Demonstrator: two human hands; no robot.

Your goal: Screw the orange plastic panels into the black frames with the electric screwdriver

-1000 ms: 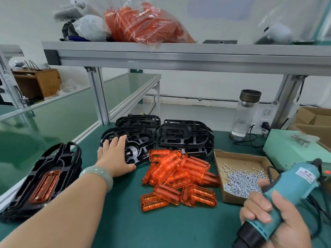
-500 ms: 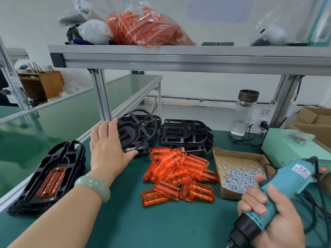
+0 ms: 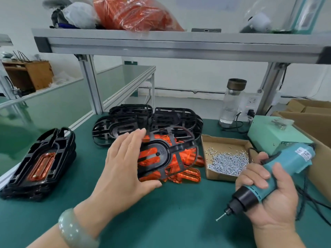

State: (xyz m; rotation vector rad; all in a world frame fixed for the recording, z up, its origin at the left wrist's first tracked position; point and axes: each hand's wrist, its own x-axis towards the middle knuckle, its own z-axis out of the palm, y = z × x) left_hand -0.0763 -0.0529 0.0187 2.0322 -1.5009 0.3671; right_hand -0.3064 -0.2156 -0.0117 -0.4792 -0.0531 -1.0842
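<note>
My left hand point(image 3: 123, 169) holds a black frame point(image 3: 172, 153) by its left edge, thumb under and fingers over, lifted and tilted above the pile of orange panels point(image 3: 189, 174). Most of that pile is hidden behind the frame. My right hand point(image 3: 268, 192) grips the teal electric screwdriver point(image 3: 279, 170), bit pointing down-left with a screw on its tip point(image 3: 220, 217). Further stacks of bare black frames point(image 3: 125, 124) lie at the back. A stack of frames with an orange panel fitted point(image 3: 42, 163) sits at the left.
An open cardboard tray of silver screws point(image 3: 227, 160) lies right of the panels. A glass bottle point(image 3: 232, 102), a green power box point(image 3: 274, 133) and cardboard boxes point(image 3: 311, 111) stand at the back right. An aluminium shelf point(image 3: 179, 47) runs overhead. Cables point(image 3: 311, 199) trail by my right hand.
My left hand has lifted one black frame off the back stack and carried it toward me over the orange panels. My right hand has lowered the screwdriver slightly.
</note>
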